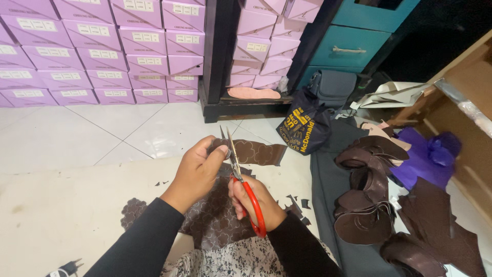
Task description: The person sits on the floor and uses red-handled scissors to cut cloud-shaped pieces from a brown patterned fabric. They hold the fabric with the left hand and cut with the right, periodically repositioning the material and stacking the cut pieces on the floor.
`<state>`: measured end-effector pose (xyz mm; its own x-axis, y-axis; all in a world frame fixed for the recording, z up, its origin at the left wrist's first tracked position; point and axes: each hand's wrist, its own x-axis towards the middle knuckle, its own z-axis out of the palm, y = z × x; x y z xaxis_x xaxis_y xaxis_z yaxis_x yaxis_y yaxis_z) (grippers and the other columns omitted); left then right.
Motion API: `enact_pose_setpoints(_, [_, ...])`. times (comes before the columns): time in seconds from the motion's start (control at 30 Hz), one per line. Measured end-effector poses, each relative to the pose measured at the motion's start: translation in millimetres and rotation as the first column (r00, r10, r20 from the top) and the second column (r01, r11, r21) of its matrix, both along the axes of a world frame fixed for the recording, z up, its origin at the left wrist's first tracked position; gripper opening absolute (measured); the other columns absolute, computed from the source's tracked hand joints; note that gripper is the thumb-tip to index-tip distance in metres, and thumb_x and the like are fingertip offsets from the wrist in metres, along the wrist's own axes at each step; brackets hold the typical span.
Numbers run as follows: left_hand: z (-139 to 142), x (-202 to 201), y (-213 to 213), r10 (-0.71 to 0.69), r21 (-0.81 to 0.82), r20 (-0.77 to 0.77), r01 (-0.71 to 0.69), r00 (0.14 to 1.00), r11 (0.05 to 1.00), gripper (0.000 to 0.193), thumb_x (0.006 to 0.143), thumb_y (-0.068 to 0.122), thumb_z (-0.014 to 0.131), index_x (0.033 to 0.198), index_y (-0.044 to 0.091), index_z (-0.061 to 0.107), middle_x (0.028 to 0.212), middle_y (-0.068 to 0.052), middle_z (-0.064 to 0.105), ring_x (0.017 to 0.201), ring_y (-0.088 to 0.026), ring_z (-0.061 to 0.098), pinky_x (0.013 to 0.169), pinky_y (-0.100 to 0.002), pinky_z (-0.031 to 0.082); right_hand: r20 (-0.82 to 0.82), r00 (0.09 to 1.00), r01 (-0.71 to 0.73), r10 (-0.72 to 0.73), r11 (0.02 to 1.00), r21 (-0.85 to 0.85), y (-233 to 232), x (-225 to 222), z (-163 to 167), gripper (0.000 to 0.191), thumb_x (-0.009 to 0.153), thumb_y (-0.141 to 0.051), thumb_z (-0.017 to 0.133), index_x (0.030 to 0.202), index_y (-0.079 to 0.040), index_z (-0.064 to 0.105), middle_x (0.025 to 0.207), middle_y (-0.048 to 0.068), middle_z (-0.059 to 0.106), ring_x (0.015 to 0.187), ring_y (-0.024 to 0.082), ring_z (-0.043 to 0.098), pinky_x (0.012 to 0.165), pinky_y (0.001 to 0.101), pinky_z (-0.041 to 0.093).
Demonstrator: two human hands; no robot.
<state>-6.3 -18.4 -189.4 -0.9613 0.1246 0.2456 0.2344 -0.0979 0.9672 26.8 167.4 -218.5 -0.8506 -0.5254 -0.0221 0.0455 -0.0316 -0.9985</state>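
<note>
Scissors (pixel 246 190) in right hand (pixel 253 202) grip

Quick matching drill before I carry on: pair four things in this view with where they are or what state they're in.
Things:
1. scissors
2. brown patterned strip
3. lilac boxes
4. dark carrier bag

Places or states:
A. stacked against the back wall
B. standing on the floor by the teal drawers
C. red handles in the right hand, blades up
D. pinched by the left hand at the blades

Pairs: 1-C, 2-D, 3-A, 4-B
</note>
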Motion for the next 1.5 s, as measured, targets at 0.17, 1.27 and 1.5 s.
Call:
enact_pose_setpoints(0.17, [-2.1,-3.2,-1.6,-0.043,0.045,0.016,0.043,0.999,0.998,0.021,0.101,0.018,0.053,0.102,0.001,0.065,0.094,-0.001,0.068,0.089,-0.006,0.059,0.081,-0.025,0.050,-0.048,0.999,-0.021,0.022,0.999,0.030,4.1,0.0,3.7,0.043,0.107,-0.045,0.046,0.090,-0.006,0.051,0.072,0.001,0.047,0.060,0.009,0.047,0.054,0.0244,0.046])
enact_pose_setpoints(1.27, [-6.2,-2.3,-2.2,0.071,-0.144,0.082,-0.059,0.994,0.988,0.018,0.098,0.020,0.063,0.094,0.003,0.069,0.078,0.000,0.064,0.072,-0.006,0.053,0.065,-0.024,0.046,-0.020,0.995,-0.093,0.097,0.988,0.121,9.3,-5.5,2.9,0.042,0.107,-0.046,0.043,0.102,-0.005,0.052,0.078,0.002,0.051,0.071,0.011,0.055,0.067,0.0271,0.054])
enact_pose_setpoints(1.5, [-10.3,-4.5,2.1,-0.043,0.141,0.116,0.027,0.992,0.990,0.017,0.098,0.018,0.061,0.094,0.003,0.067,0.084,0.003,0.066,0.077,-0.004,0.057,0.071,-0.021,0.048,0.003,0.989,-0.151,0.151,0.988,0.024,12.2,-5.0,1.4,0.042,0.109,-0.045,0.039,0.104,-0.005,0.053,0.084,0.003,0.052,0.074,0.011,0.056,0.068,0.0266,0.053])
